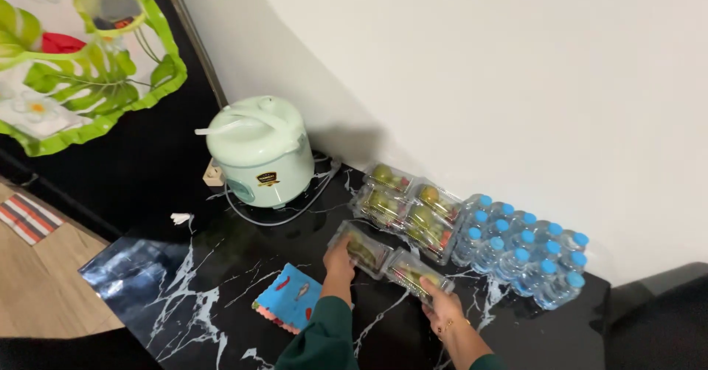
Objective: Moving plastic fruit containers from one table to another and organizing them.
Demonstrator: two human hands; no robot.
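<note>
Green sleeves are seen at the bottom edge, closest to the camera. From them, two hands are stretched out over a black counter (184,296) with white marble lines. A big white wall (479,82) is seen behind the counter, and a wooden floor (37,289) with a striped mat (26,219) is seen far to the left. A cloth with green leaves and white flowers (81,53) is hung at the top left.

A pale green rice cooker (258,152) is set by the wall, with its cord curled around it. A pack of small water bottles with blue caps (523,256) is set at the right. Four clear boxes of green fruit (409,204) are lined up between the cooker and the bottles.

One clear fruit box (365,248) is touched at its near end by the left hand (338,259); its grip looks loosely curled, not closed around the box. Another clear fruit box (417,274) is held at its end by the right hand (442,303), with the fingers wrapped on it. Both boxes are resting on the counter, just in front of the other four. A blue cloth with fish (291,296) is laid beside the left arm.
</note>
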